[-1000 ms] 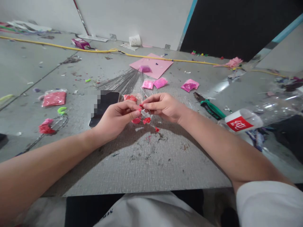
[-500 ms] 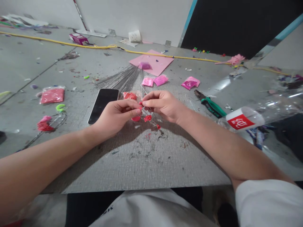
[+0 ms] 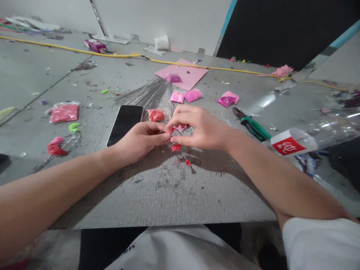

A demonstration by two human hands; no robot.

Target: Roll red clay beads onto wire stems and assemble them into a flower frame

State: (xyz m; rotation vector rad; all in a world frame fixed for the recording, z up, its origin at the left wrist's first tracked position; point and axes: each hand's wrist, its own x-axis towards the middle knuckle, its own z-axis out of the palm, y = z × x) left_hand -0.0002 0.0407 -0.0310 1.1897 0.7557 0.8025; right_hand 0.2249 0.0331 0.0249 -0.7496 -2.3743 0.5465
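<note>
My left hand [image 3: 142, 139] and my right hand [image 3: 200, 128] meet at the middle of the grey table [image 3: 168, 195], fingertips pinched together over a thin wire strung with small red beads [image 3: 176, 147]. Both hands are closed on that beaded wire. A loose red bead cluster [image 3: 187, 162] lies on the table just below them. Behind my left fingers sits a small clear bag of red beads [image 3: 155, 115]. A black phone [image 3: 125, 123] lies face up just left of it. A bundle of thin metal wires [image 3: 146, 95] fans out behind the hands.
Pink bead bags [image 3: 185, 96] and another pink bag [image 3: 227, 99] lie beyond the hands near a pink sheet [image 3: 185, 74]. Green-handled pliers [image 3: 250, 125] lie to the right beside a clear plastic bottle with a red label [image 3: 295, 142]. A red bead bag [image 3: 64, 112] lies at left.
My right hand has dropped lower and turned palm-down over the beaded wire. The left hand has stayed in place, still pinching.
</note>
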